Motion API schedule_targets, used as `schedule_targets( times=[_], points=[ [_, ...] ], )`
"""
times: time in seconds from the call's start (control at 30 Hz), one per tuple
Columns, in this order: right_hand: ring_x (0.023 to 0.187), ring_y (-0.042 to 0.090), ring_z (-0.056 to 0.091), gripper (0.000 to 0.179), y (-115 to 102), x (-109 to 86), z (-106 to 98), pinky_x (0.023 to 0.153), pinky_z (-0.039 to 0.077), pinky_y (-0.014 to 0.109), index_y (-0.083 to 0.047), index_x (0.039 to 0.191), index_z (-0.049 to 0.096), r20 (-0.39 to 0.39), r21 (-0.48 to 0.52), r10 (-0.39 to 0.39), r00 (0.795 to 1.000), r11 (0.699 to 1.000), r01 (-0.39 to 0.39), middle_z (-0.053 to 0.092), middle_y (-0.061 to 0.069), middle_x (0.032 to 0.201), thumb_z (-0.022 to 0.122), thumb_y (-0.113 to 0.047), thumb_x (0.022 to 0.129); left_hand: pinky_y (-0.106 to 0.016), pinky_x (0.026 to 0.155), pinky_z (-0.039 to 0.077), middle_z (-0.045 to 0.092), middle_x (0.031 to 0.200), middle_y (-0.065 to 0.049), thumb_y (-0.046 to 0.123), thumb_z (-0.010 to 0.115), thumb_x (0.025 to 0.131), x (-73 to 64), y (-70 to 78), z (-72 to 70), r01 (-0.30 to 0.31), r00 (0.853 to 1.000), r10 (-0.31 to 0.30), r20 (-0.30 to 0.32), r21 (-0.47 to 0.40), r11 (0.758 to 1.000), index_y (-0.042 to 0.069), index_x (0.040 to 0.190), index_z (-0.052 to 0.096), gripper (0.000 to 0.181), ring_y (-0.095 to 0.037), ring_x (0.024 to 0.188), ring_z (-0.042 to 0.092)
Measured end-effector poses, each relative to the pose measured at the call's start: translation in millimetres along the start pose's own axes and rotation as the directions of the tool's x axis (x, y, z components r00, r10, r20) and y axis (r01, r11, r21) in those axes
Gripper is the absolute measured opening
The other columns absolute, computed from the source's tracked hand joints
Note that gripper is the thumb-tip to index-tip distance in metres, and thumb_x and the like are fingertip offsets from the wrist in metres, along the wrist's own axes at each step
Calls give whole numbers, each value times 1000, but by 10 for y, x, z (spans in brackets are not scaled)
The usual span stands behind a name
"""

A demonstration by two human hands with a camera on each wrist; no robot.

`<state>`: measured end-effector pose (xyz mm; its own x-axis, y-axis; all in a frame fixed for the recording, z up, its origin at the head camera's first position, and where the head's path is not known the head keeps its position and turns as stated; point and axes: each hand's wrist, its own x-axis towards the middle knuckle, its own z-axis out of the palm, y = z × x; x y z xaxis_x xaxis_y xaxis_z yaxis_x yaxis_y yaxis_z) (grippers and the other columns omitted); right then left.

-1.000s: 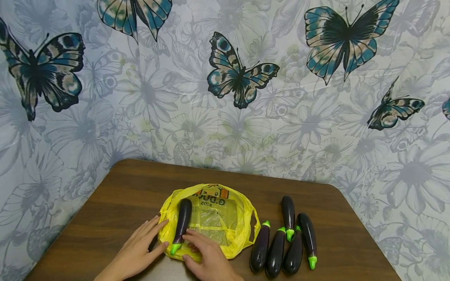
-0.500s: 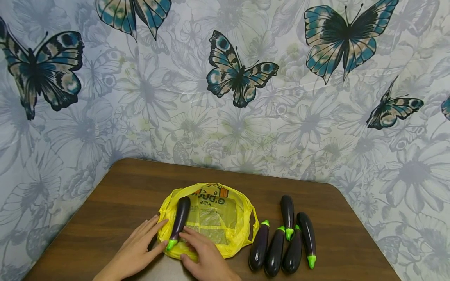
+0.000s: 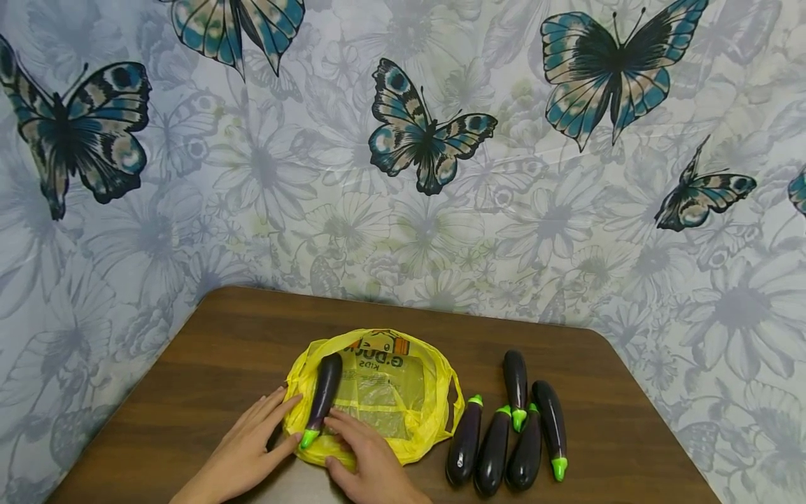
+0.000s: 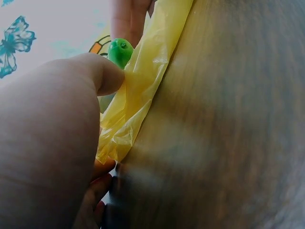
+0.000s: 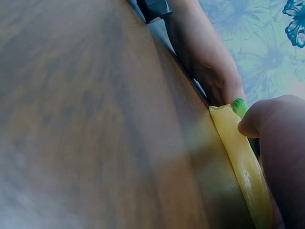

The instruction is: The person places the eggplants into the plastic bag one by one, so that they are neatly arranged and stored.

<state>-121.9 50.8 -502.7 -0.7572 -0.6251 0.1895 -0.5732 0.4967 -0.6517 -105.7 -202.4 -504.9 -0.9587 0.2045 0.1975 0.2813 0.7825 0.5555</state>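
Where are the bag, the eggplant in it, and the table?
Bag [image 3: 436, 392]: head view, its right inner wall.
Eggplant [image 3: 326, 390]: head view, middle of its dark body.
Table [image 3: 220, 357]: head view, its bare top.

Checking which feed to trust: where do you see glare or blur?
Head: fairly sharp, glints on the loose eggplants, pale glare on the near part of the wood-grain table; left wrist: table blurred, butterfly backdrop washed out; right wrist: table blurred, yellow plastic bag clearer.

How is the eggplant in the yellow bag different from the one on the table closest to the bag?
The bagged eggplant lies inside the yellow bag, while the outside eggplant lies on the table. In the head view, the bagged eggplant's green end points down, but the outside eggplant's points up. Both are long, dark and shiny.
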Motion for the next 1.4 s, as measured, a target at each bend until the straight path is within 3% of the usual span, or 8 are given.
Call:
schedule_targets(
  times=[0.2, 0.37, 0.6, 0.7, 0.93, 1.2, 1.4],
  points=[
    [125, 8, 60, 46, 22, -43, 0, 96, 55, 23, -21, 149, 54, -51, 11, -63, 997, 998, 63, 53, 0, 154, 63, -27, 104, -69, 113, 35, 45, 158, -21, 49, 66, 99, -1, 6, 13, -1, 1000, 1, -7, 0, 1000, 16, 149, 57, 60, -43, 146, 43],
    [130, 14, 60, 43, 24, -91, -20, 99, 56, 26, -19, 146, 57, -115, -14, -120, 986, 993, 119, 56, 1, 151, 64, -22, 103, -71, 112, 35, 45, 158, -21, 51, 65, 99, 7, 3, 17, 6, 1000, -6, 1, -3, 1000, 17, 149, 56, 61, -44, 146, 42],
    [124, 14, 63, 40, 36, -135, -20, 89, 56, 15, -13, 139, 62, -231, -7, -220, 948, 974, 224, 63, 6, 143, 68, -9, 99, -71, 112, 36, 45, 158, -21, 51, 66, 99, 5, -14, 37, 12, 1000, -12, 4, 0, 1000, 18, 148, 57, 60, -45, 145, 42],
    [120, 12, 64, 39, 30, -164, -28, 88, 56, 15, -13, 136, 64, -265, 5, -224, 938, 972, 233, 65, 5, 139, 69, -6, 98, -71, 111, 36, 45, 158, -21, 50, 66, 98, 0, -19, 41, 10, 1000, -10, 3, -4, 1000, 18, 148, 57, 60, -45, 145, 42],
    [116, 12, 66, 37, 24, -238, -87, 87, 56, 17, -15, 131, 67, -313, -24, -247, 917, 967, 252, 69, 3, 132, 71, -4, 96, -71, 111, 36, 45, 158, -22, 50, 66, 98, -1, -22, 47, 11, 1000, -11, 4, -4, 1000, 18, 148, 57, 60, -46, 145, 42],
    [112, 13, 66, 37, 72, -335, -112, 87, 55, 17, -13, 131, 66, -358, -57, -328, 874, 942, 331, 71, 4, 128, 72, -5, 96, -69, 112, 36, 47, 157, -21, 49, 68, 98, 5, -14, 49, 0, 1000, 1, -15, 9, 1000, 17, 147, 58, 60, -43, 144, 44],
    [108, 11, 67, 37, 117, -395, -136, 85, 54, 13, -12, 130, 67, -388, -101, -350, 852, 936, 338, 71, 5, 126, 72, -3, 94, -70, 112, 35, 45, 158, -22, 50, 66, 98, 12, -7, 39, 9, 1000, -9, 3, 3, 1000, 17, 148, 57, 60, -45, 145, 42]
  ],
)
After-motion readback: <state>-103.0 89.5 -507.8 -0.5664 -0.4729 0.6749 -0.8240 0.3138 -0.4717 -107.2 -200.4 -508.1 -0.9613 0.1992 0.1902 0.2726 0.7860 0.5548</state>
